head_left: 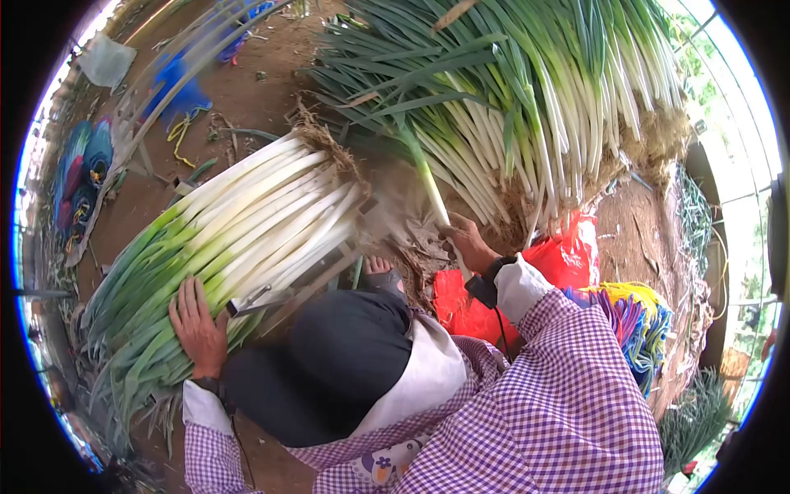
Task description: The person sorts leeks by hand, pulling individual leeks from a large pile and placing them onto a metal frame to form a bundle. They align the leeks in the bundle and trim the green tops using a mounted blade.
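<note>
My left hand (197, 325) lies with its fingers flat on the green leaves of a bundle of leeks (239, 214), which rests on a low metal frame (304, 284) with its roots toward the upper right. In my right hand (467, 244) is the white stalk of a single leek (429, 185), its green leaves pointing up and left toward a large pile of leeks (510, 90). The fingers of that hand are wrapped round the stalk, just beyond the near edge of the pile.
Red plastic bags (568, 251) lie right of my right hand, beside bundles of coloured ties (634, 313). Blue plastic (179, 82) and a clear bag (107, 62) are on the soil at the upper left. My bare foot shows between the leeks and my knee.
</note>
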Motion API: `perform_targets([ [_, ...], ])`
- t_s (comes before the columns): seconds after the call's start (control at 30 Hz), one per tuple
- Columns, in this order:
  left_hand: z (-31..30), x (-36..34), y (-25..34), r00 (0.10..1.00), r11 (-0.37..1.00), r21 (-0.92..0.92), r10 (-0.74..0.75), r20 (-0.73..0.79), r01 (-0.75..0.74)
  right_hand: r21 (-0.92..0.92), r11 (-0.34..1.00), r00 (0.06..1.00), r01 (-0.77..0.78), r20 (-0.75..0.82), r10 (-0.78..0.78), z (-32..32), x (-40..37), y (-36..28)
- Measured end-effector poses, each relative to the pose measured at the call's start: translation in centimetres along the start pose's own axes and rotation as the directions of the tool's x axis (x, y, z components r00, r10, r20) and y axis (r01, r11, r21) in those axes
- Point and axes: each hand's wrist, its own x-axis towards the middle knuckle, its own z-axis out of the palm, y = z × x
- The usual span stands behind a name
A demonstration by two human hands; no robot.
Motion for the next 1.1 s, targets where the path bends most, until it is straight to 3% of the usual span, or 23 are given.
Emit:
perform_targets([
  [0.13, 0.0, -0.3, 0.1, 0.999, 0.999, -0.034, -0.038, -0.030, 0.037, 0.151, 0.986, 0.997, -0.074, 0.047, 0.068, 2.7, -5.9, -6.2],
  [0.33, -0.4, -0.4, 0.3, 0.994, 0.990, -0.120, -0.079, -0.071, 0.071, 0.236, 0.957, 0.979, -0.169, 0.154, 0.135, 3.9, -17.3, -12.8],
  [0.6, 0.1, -0.6, -0.1, 0.994, 0.986, -0.152, -0.078, -0.074, 0.066, 0.373, 0.889, 0.945, -0.266, 0.283, 0.164, 5.4, -28.2, -18.7],
  [0.83, 0.3, -0.7, -0.2, 0.988, 0.984, -0.164, -0.087, -0.128, 0.065, 0.403, 0.886, 0.882, -0.227, 0.471, 0.011, 8.2, -30.7, -21.8],
  [0.97, 0.0, -0.8, -0.2, 0.991, 0.982, -0.168, -0.101, -0.087, 0.085, 0.252, 0.967, 0.736, 0.042, 0.646, -0.200, 10.7, -28.4, -23.8],
  [1.1, 0.0, -0.8, -0.3, 0.992, 0.981, -0.170, -0.108, -0.065, 0.095, 0.120, 0.969, 0.583, 0.216, 0.780, -0.227, 14.0, -22.5, -26.4],
])
